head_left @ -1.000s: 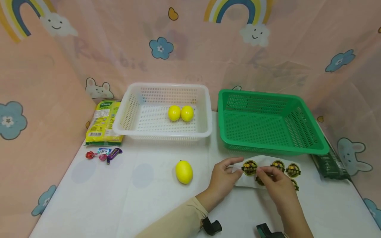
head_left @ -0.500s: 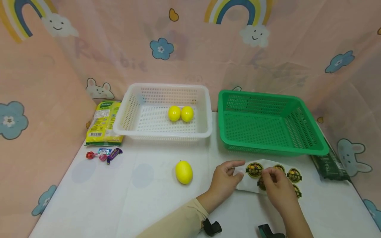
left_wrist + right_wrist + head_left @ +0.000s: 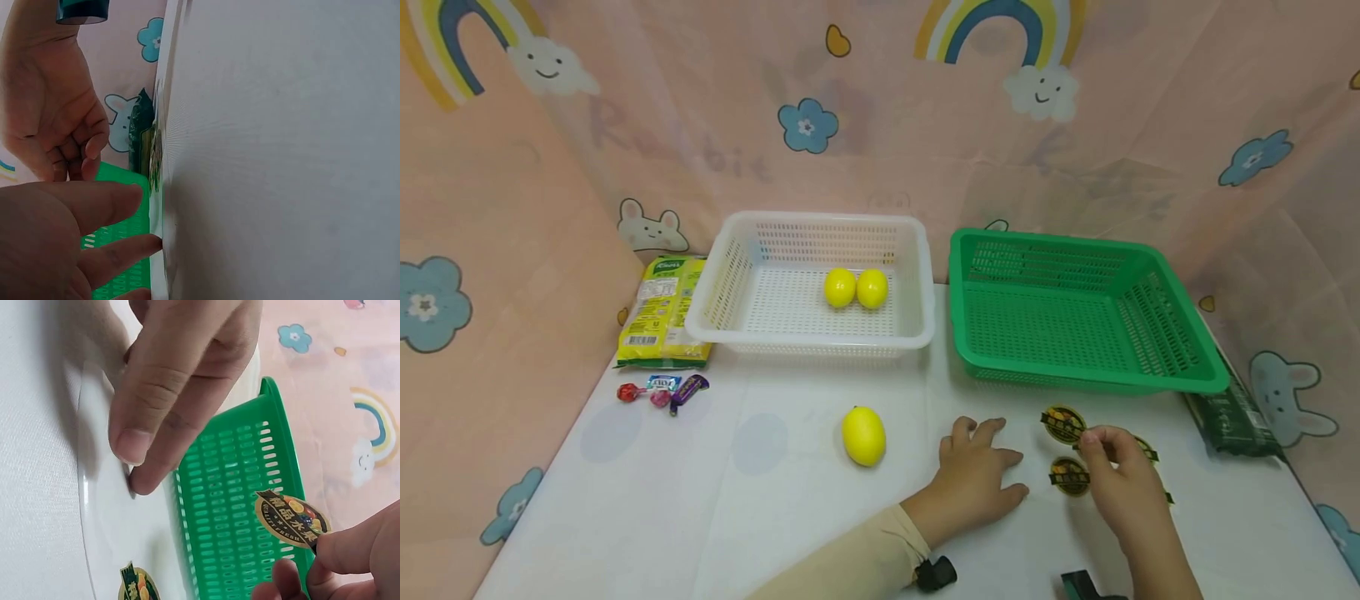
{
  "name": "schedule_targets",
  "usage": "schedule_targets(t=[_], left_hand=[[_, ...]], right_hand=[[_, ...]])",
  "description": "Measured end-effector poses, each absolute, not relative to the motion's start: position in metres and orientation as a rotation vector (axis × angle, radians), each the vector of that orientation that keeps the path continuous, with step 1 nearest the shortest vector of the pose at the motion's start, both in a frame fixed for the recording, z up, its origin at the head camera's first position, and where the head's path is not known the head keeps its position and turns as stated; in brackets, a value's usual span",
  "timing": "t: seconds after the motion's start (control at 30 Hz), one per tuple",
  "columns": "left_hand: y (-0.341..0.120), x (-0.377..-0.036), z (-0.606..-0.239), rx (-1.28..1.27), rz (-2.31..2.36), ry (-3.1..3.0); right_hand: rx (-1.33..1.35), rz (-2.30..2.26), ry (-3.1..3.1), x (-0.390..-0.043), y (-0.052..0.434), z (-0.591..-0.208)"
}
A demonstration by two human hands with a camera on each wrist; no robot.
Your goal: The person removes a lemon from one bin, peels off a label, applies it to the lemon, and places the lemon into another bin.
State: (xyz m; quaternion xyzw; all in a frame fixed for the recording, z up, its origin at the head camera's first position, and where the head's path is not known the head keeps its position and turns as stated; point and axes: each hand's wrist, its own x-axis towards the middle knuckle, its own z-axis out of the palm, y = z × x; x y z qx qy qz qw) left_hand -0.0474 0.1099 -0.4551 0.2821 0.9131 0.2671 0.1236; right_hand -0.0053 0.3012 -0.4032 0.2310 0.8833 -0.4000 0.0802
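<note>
My left hand (image 3: 988,457) lies flat on the table, its fingers (image 3: 134,440) pressing down the left end of a white sticker sheet (image 3: 100,506). My right hand (image 3: 1092,444) pinches one round dark fruit sticker (image 3: 1063,424), lifted off the sheet; the right wrist view shows this sticker (image 3: 291,518) held in the air before the green basket. Another sticker (image 3: 1070,477) stays on the sheet between my hands. A loose lemon (image 3: 863,435) lies on the table left of my left hand.
A white basket (image 3: 730,275) at the back holds two lemons (image 3: 855,287). To its right stands a green basket (image 3: 1157,283) with nothing in it. A yellow packet (image 3: 658,308) and wrapped sweets (image 3: 658,389) lie at the left, a dark green packet (image 3: 1228,412) at the right.
My right hand has peeled one sticker up off the sheet. My left hand let go of the sheet's raised edge and now presses it flat on the table.
</note>
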Motion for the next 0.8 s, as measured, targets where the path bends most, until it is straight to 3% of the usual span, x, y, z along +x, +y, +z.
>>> schedule_targets(t=[0.4,0.57,0.8], left_hand=[[0.080,-0.042,-0.433,0.931,0.688,2.872],[0.034,-0.046,-0.411,0.665,0.779,3.038],[-0.026,-0.051,-0.408,0.208,0.832,3.006]], right_hand=[[0.742,-1.221,2.559,-0.007,0.307,-0.406],[0.770,-1.232,2.508,-0.007,0.307,-0.406],[0.753,-1.286,2.494,-0.007,0.302,-0.407]])
